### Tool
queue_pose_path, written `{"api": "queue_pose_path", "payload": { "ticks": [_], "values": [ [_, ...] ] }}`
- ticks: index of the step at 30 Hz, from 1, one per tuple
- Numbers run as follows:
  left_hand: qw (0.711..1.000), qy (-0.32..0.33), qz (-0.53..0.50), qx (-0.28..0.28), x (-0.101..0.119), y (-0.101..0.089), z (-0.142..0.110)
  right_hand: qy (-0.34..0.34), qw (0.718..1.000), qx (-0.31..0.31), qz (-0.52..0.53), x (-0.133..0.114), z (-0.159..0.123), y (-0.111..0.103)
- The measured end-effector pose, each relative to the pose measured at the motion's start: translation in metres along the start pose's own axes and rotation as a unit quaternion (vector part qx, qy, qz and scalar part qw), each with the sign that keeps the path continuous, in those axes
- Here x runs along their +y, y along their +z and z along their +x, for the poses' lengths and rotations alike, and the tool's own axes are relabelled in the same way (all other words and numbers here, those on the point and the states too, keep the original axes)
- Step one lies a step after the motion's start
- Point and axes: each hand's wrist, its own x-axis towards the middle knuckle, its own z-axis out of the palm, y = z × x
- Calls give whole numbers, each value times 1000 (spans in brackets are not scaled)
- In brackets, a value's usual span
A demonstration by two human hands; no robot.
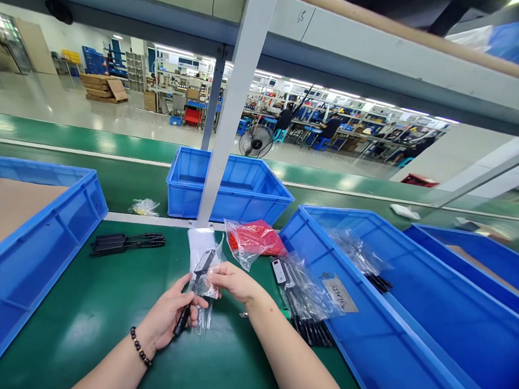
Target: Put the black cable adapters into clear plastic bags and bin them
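In the middle of the table, my left hand (168, 314) has its fingers wrapped round a slim black handheld device (182, 322) with a rod-like handle and a flat rectangular head. My right hand (234, 280) pinches a clear plastic bag (211, 290) close to the device's head. The bag overlaps the head; how far it covers it, I cannot tell. White sheets (200, 239) lie just beyond my hands. Right of them, a pile of bagged black devices (305, 298) leans by a bin. Several unbagged black pieces (126, 242) lie at the left.
Blue bins stand at the left (58, 217), at the back (255, 197) and at the right (331, 266). A clear bag of red items (257, 239) lies near the white post (238, 98). Beyond are a green belt, a fan (256, 141) and people seated at distant benches.
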Motion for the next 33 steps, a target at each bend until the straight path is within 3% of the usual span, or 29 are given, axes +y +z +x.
{"api": "queue_pose_path", "payload": {
  "ticks": [4, 10, 15, 22, 24, 28, 33],
  "values": [
    [998, -24, 16, -55, -2, 0, -1, -17, 999, 17, 21, -4, -3, -2],
    [999, 9, 10, -51, -4, -1, 2, 17, 994, -102, -46, -11, -8, 13],
    [988, -8, -50, -148, -1, 2, -3, -8, 996, -85, -25, -13, -12, 13],
    [994, 13, -101, -37, -3, -3, 4, 23, 983, -154, -98, -12, -14, 12],
    [996, 25, -85, -20, -3, -3, 5, 31, 985, -126, -113, -11, -11, 12],
    [999, 32, -27, 14, -4, 1, 2, 14, 991, -1, -133, -6, -3, 18],
    [999, 18, 13, 42, -7, 4, 3, 6, 974, 95, -203, 2, 1, 38]
  ]
}}
